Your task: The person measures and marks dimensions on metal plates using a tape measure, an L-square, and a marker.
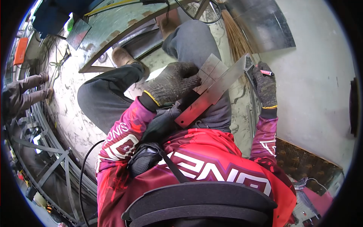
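My left hand [176, 83], in a dark knitted glove with a yellow cuff edge, is closed on the edge of a small metal plate [211, 70] marked with dark crossing lines. Across the plate and above my thigh lies a flat steel square [217, 89] with a hole in its near end. My right hand [264, 85], gloved alike, has its fingers closed around a marker [267, 72] with a red label. That hand is beside the square's far end; whether it also grips the square is hard to see.
A metal-topped bench [113, 38] stands ahead on the left. A straw broom [234, 36] and a large sheet of metal [261, 24] are at the wall. Metal bars [68, 166] lie on the left, near another person's legs [28, 92]. A black cable [81, 181] runs beside me.
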